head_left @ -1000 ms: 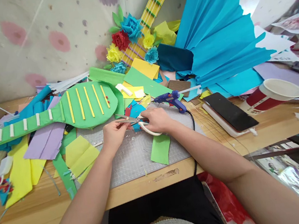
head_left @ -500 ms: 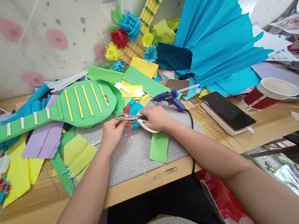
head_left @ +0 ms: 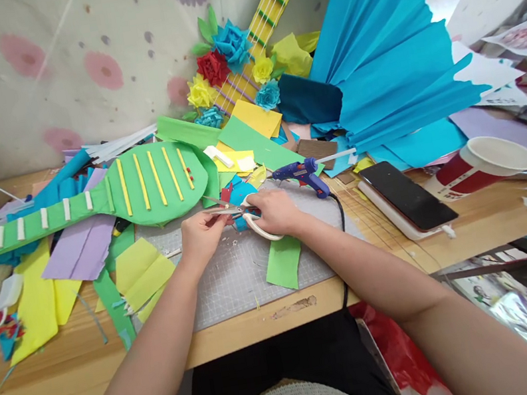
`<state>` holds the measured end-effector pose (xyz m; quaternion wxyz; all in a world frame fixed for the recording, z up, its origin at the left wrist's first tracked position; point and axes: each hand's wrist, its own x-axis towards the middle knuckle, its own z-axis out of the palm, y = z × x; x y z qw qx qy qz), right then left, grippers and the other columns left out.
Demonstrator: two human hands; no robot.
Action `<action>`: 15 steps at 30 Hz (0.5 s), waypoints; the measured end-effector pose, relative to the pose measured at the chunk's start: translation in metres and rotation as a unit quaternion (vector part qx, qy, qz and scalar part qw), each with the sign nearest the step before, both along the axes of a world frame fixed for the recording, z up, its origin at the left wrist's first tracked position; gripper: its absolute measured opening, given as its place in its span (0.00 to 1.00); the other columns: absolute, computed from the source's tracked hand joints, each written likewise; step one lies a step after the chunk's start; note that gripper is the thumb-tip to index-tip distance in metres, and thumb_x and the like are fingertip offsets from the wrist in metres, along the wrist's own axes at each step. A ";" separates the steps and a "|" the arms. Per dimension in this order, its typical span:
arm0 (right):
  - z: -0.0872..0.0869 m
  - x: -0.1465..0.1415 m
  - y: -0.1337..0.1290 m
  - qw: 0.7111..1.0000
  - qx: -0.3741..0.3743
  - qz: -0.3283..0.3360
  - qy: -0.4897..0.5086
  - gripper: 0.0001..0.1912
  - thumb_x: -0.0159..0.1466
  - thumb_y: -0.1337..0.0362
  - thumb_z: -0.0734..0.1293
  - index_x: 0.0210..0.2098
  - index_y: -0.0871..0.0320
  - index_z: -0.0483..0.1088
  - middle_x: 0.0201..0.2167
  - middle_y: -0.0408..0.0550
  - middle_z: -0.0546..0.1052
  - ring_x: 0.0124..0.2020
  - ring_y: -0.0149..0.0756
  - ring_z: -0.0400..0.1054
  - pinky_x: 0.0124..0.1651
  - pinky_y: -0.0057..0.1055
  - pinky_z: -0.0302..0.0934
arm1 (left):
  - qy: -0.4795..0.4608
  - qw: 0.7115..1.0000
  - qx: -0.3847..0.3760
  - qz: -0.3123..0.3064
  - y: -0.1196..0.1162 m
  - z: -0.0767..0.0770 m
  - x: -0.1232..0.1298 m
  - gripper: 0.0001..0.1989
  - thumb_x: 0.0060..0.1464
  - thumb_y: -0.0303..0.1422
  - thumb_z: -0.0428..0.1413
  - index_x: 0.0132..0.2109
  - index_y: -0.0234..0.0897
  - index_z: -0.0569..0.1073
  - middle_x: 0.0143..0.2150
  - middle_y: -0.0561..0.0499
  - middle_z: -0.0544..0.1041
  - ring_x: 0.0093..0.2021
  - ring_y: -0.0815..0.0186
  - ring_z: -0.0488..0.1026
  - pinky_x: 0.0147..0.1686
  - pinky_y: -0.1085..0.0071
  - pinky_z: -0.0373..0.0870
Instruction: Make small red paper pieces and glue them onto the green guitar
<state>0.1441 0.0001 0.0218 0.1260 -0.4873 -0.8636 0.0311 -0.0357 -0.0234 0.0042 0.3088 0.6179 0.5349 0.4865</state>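
Observation:
White-handled scissors [head_left: 261,226] are in my right hand [head_left: 276,210], their blades parted and pointing left over the grey cutting mat [head_left: 222,285]. My left hand [head_left: 202,236] is closed in a pinch by the blades; what its fingertips hold is too small to make out. Blue and red paper scraps [head_left: 240,192] lie just behind the blades. A green paper piece [head_left: 284,263] rests on the mat below my right hand. To the left lies a green paper-covered instrument shape [head_left: 160,184] with yellow strips.
A blue glue gun [head_left: 300,172] lies behind my right hand, its cable running to the table's front edge. Right of it are a phone [head_left: 407,193] and a paper cup [head_left: 485,164]. Blue pleated paper [head_left: 387,62] and a flowered yellow instrument [head_left: 260,29] stand at the back.
The whole view has shifted slightly, so things appear a little further right. Both hands keep nearly the same place, and the scissors' blades look slightly wider apart.

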 end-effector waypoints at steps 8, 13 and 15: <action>0.001 -0.001 0.003 1.000 -0.007 -0.011 -0.022 0.18 0.57 0.52 0.58 0.27 0.59 0.71 0.27 0.50 0.76 0.28 0.36 0.65 0.27 0.31 0.40 | -0.024 0.999 0.012 -0.021 0.003 -0.004 0.000 0.11 0.44 0.34 0.58 0.36 0.34 0.78 0.33 0.48 0.80 0.32 0.62 0.77 0.36 0.67 0.75; 0.002 0.000 0.002 1.000 -0.001 -0.006 -0.014 0.17 0.57 0.53 0.59 0.30 0.59 0.71 0.30 0.51 0.76 0.31 0.37 0.65 0.29 0.30 0.42 | -0.011 1.000 0.008 -0.002 0.005 -0.007 -0.002 0.09 0.45 0.35 0.58 0.33 0.35 0.78 0.30 0.49 0.80 0.32 0.62 0.77 0.36 0.67 0.74; 0.002 0.001 0.002 1.000 0.005 0.008 0.002 0.15 0.58 0.54 0.59 0.34 0.59 0.70 0.33 0.51 0.76 0.35 0.38 0.65 0.31 0.30 0.45 | -0.024 1.000 0.001 -0.013 0.005 -0.008 -0.003 0.09 0.47 0.34 0.57 0.34 0.35 0.78 0.30 0.49 0.80 0.31 0.62 0.77 0.34 0.67 0.75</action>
